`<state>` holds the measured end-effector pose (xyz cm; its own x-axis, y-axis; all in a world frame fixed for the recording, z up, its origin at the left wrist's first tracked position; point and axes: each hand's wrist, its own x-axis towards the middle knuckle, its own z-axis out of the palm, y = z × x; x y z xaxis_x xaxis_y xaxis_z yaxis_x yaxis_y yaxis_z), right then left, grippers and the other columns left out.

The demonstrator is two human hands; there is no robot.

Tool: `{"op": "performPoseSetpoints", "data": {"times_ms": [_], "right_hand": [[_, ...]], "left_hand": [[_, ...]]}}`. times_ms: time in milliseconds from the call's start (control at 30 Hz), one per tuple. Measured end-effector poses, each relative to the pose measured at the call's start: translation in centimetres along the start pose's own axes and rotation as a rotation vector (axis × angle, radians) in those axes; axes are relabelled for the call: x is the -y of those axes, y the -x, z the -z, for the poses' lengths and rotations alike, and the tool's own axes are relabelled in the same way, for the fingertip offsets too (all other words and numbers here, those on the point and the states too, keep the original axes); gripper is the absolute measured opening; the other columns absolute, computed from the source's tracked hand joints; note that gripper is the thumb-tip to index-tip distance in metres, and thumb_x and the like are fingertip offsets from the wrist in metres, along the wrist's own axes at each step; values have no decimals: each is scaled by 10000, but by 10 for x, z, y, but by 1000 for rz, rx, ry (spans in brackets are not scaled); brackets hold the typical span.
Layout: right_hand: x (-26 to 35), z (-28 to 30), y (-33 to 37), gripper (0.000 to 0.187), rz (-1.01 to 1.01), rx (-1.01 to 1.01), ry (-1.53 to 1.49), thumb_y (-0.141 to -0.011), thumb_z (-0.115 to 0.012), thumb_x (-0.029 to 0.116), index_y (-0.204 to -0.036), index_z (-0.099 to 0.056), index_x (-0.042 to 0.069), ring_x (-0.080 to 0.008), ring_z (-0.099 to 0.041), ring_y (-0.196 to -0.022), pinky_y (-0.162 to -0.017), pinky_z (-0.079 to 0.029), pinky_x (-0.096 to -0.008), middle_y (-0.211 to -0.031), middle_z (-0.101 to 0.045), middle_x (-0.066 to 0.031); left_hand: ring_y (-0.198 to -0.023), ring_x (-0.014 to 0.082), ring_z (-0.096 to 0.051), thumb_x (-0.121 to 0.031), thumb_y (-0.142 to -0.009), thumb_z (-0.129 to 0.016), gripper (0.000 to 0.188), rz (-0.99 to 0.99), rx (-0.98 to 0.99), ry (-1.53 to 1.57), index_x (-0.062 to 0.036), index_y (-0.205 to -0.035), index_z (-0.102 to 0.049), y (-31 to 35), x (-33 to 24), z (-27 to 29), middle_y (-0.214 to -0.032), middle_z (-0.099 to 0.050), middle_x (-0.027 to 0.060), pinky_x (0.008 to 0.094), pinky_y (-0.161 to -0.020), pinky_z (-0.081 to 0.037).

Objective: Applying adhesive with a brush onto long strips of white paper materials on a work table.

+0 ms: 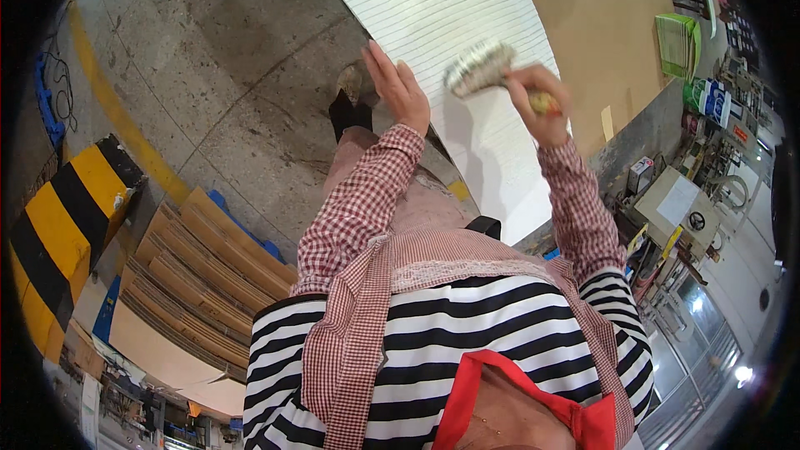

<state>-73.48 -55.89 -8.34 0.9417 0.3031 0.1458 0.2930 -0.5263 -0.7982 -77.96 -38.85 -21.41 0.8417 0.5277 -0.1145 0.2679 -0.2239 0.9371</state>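
Note:
A long white sheet with thin parallel lines (442,0) stretches away in front of me. My left hand (400,92) rests at its left edge, with the fingers stretched out and nothing held. Over the right part of the sheet, my right hand (540,104) is closed round the handle of a wide brush (480,69). The brush has a broad whitish head, slightly blurred, and a bit of yellow and red shows at the handle beside my palm. A shadow falls on the sheet below the brush. Whether the bristles touch the surface I cannot tell.
Brown board (583,25) lies to the right of the sheet. Left of me are a yellow-and-black striped barrier (75,217), stacked cardboard (192,275) and a stained concrete floor (233,50). A cluttered bench with a machine (679,204) stands at the right.

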Motion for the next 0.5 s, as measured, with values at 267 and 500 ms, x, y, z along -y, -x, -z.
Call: {"op": "performPoseSetpoints", "data": {"times_ms": [267,500], "right_hand": [[25,-12,-21,11,119,-80,-35,-769,-637,-30,-774,-629,-34,-118,-591,-661,-603,-463,-242,-763,-643,-98],[8,-33,-32,47,256,-19,50,-753,-646,-23,-745,-600,-22,-126,-613,-670,-596,-476,-238,-784,-651,-107]], "left_hand": [[-1375,388,-204,-278,-1008,-261,531,-121,-119,31,-9,-1459,-182,2,23,-14,-1485,-226,228,459,-1111,-179],[-1388,362,-186,-315,-1011,-238,541,-102,-111,29,-27,-1466,-187,3,23,-16,-1497,-234,187,452,-1119,-142]]}}
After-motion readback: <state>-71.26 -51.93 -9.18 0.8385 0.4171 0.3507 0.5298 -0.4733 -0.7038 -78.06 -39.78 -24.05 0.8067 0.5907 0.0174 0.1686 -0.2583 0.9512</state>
